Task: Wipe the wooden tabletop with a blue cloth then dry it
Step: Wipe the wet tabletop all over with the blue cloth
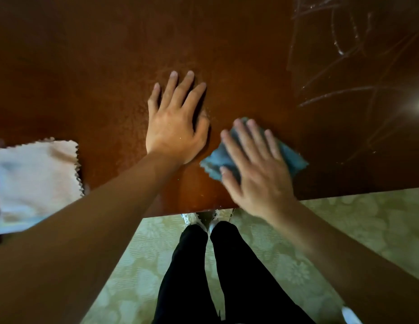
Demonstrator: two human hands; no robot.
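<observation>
Blue cloth (288, 152) lies flat on the wooden tabletop (91, 73), close to the near edge and right of centre, under the right hand (257, 169). It is a small, soft-looking square with zigzag, pinked edges; one corner pokes out to the left of the palm and another to the right. The right hand presses down on it with fingers straight and slightly spread, not curled round the fabric; the hand looks a little blurred. The left hand (175, 122) rests palm-down on bare wood just beside the cloth, fingers straight and fanned, holding nothing.

No brand, label or writing can be read anywhere. The tabletop is dark reddish-brown and glossy, with a bright glare spot at the right edge and pale, looping streaks (344, 50) across its far right part. A pale, cream-coloured cloth (37, 176) with the same zigzag edging lies at the left, well apart from the blue one. Below the table edge are a green floor (358, 232) with a faint floral pattern, black trouser legs (227, 272) and light-coloured shoes (199, 218).
</observation>
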